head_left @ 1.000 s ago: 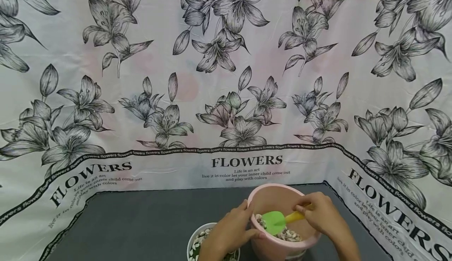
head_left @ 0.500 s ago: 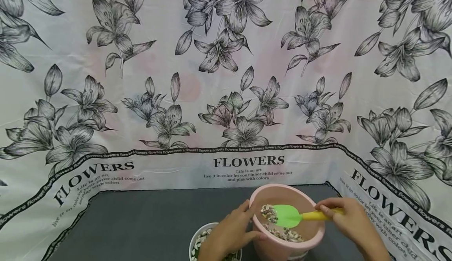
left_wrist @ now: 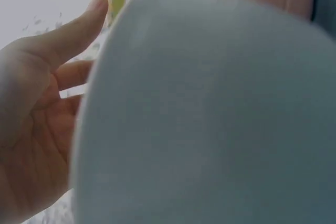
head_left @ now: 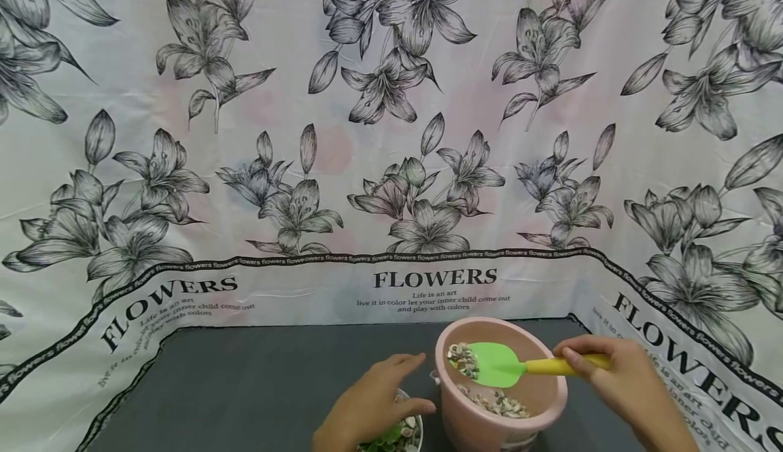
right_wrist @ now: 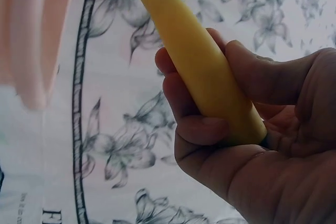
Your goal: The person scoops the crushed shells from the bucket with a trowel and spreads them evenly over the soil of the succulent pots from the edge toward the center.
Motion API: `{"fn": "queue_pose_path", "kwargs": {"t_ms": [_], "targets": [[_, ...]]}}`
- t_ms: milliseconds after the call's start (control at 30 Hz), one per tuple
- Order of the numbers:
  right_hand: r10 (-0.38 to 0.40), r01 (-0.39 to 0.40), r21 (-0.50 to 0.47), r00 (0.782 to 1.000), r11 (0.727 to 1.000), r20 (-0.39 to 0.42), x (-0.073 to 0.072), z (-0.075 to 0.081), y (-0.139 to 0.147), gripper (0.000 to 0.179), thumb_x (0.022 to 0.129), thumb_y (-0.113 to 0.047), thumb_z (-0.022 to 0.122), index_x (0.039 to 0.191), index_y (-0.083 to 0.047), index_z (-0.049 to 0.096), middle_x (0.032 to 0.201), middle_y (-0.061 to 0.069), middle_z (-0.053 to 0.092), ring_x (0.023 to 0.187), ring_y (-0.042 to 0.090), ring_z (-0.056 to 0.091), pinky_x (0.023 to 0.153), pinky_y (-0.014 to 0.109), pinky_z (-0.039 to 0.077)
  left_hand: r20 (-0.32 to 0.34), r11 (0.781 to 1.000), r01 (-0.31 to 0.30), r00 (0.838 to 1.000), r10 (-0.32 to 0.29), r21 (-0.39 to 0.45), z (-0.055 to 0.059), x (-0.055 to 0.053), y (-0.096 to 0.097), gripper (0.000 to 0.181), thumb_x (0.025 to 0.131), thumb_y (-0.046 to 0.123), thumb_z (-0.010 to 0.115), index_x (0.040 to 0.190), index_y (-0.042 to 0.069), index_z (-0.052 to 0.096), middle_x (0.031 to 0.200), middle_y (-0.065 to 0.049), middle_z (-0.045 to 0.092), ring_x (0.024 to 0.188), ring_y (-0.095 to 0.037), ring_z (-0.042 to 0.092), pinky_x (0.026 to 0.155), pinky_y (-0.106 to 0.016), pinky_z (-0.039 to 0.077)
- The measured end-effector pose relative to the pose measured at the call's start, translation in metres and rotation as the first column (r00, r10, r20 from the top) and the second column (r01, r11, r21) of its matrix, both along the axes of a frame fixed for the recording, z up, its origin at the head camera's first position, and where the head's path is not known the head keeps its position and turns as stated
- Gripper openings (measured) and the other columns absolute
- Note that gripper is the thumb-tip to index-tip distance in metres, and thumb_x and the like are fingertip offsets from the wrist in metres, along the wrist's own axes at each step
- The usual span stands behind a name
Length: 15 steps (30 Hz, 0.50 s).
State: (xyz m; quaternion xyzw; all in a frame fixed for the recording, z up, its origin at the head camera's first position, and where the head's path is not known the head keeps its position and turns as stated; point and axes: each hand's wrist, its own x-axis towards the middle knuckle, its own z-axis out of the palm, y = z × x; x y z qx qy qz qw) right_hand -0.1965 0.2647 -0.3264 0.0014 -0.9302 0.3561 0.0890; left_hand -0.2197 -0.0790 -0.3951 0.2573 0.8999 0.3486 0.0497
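My right hand point(head_left: 620, 377) grips the yellow handle point(right_wrist: 197, 61) of a small trowel with a green blade point(head_left: 501, 365). Small pebbles point(head_left: 463, 361) sit at the blade's tip, inside the mouth of a pink bucket point(head_left: 474, 431). More pebbles point(head_left: 498, 404) lie at the bottom of that bucket. Just left of it, my left hand point(head_left: 373, 404) hovers with thumb and fingers spread, apart from the bucket. Under this hand stands a white pot point(left_wrist: 210, 108) with a green plant point(head_left: 385, 438) and pale stones, partly hidden by the hand.
A dark grey table surface point(head_left: 263, 384) extends to the left. Flower-printed cloth point(head_left: 428, 194) hangs behind and along both sides. A white handle joint point(head_left: 436, 376) shows on the bucket's left side.
My right hand has drawn the trowel rightward and lifted pebbles on its blade. My left hand has let go of the bucket's rim and moved left, over the white pot.
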Motion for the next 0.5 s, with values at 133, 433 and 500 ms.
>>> {"fn": "queue_pose_path", "kwargs": {"t_ms": [133, 433, 500], "targets": [[0.037, -0.038, -0.008, 0.999, 0.999, -0.033, 0.008, 0.003, -0.013, 0.018, 0.101, -0.010, 0.068, 0.114, -0.006, 0.079, 0.110, 0.009, 0.081, 0.086, -0.004, 0.065, 0.072, 0.017, 0.057, 0.009, 1.000, 0.028, 1.000, -0.028, 0.008, -0.002, 0.004, -0.025, 0.071, 0.098, 0.047, 0.071, 0.157, 0.014, 0.049, 0.158, -0.013, 0.053, 0.140, -0.039, 0.056, 0.107, -0.054, 0.056], [0.166, -0.173, -0.026, 0.970, 0.985, -0.180, 0.015, -0.009, -0.058, 0.009, 0.094, -0.005, 0.075, 0.097, -0.009, 0.083, 0.093, 0.002, 0.080, 0.074, -0.006, 0.060, 0.064, 0.019, 0.054, 0.081, 0.997, 0.072, 0.994, -0.074, 0.019, -0.005, 0.013, -0.077, 0.084, 0.089, 0.041, 0.081, 0.158, 0.008, 0.046, 0.159, -0.015, 0.052, 0.145, -0.046, 0.050, 0.111, -0.060, 0.052], [0.186, -0.195, -0.031, 0.964, 0.980, -0.191, 0.015, -0.013, -0.070, 0.007, 0.093, -0.007, 0.077, 0.094, -0.010, 0.082, 0.090, 0.000, 0.079, 0.071, -0.005, 0.058, 0.063, 0.019, 0.053, 0.080, 0.997, 0.076, 0.994, -0.077, 0.018, -0.009, 0.014, -0.087, 0.095, 0.084, 0.040, 0.087, 0.160, 0.007, 0.042, 0.162, -0.016, 0.048, 0.146, -0.048, 0.047, 0.111, -0.062, 0.050]]}}
